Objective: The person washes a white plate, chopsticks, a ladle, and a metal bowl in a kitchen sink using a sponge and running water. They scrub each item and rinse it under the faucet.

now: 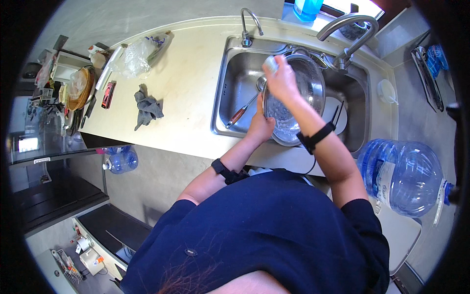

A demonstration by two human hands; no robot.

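Observation:
My left hand (262, 126) grips the near-left rim of a large metal bowl (310, 79), which is tilted over the sink's middle divider. Soapy water or suds streak the bowl's inside. Over its left rim, my right hand (282, 79) is closed around a pale scrubber (271, 64), whose exact kind is blurred. A ladle (238, 117) with a wooden handle lies in the left basin (235, 77), its head partly behind my hands. In the right basin there is a white plate or board (332, 106) with dark chopstick-like sticks (338, 113) across it.
A large faucet (347, 55) arches over the right basin, and a small tap (246, 40) stands behind the left one. A big water bottle (404, 176) is close by my right elbow. On the counter lie a grey cloth (147, 107) and a plastic bag (137, 57).

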